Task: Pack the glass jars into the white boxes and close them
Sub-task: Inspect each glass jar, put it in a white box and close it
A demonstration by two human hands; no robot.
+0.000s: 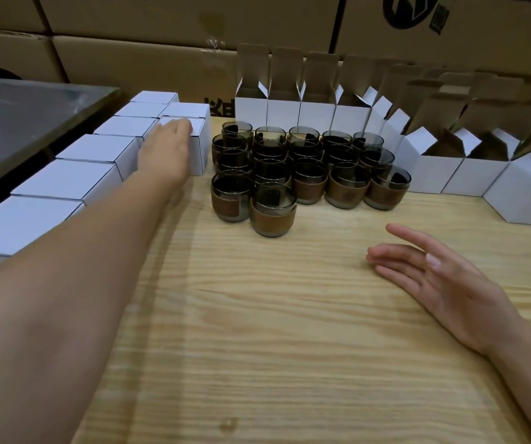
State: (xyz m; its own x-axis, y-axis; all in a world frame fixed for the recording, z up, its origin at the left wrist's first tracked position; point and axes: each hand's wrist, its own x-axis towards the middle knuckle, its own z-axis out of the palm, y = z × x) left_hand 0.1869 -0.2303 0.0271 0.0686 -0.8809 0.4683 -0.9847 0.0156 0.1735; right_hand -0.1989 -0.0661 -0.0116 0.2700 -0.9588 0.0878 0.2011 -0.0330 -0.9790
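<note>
Stretched from the near edge over the worktop (257, 331), the left hand (169, 145) lay with fingers flat on the lid of a closed white box (200, 152), at the row of closed boxes (97, 149). Glass jars (289, 169) clustered just right of it. The right hand (443, 277) hovered empty, fingers loosely spread, apart from the jars.

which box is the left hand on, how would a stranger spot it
On the wooden table, a row of closed white boxes lines the left edge. Two more stand between that row and the glass jars. It is the nearer box, the only one with the left hand resting on top.
</note>
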